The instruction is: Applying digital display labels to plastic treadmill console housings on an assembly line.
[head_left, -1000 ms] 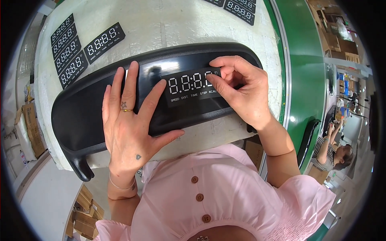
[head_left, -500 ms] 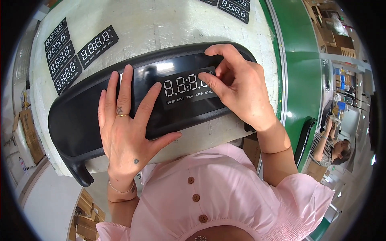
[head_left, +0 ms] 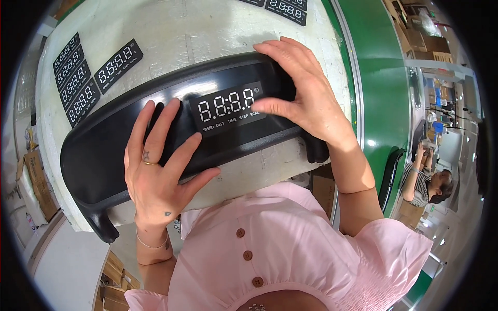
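Note:
A long, glossy black console panel [head_left: 104,166] with rounded ends and downturned legs lies across the pale work surface in front of me. On its face, right of the middle, sits a dark rectangular display sticker [head_left: 226,109] with white digit segments and small lettering. My left hand [head_left: 158,179] rests on the panel left of the sticker, fingers spread, thumb over the near edge. My right hand [head_left: 316,106] is spread at the panel's right part: its thumb touches the sticker's right end, and its fingers reach over the far rim.
Several similar display stickers [head_left: 78,78] lie at the far left, a single one [head_left: 118,66] beside them. More stickers [head_left: 286,10] are at the far edge. A green surface [head_left: 384,93] runs along the right. Farther right, a person [head_left: 428,181] in stripes works near cartons.
My right hand has opened out from a bent-finger pose, uncovering the sticker's right digit. The panel appears slightly shifted left in view, and my left hand's fingertips sit a little lower.

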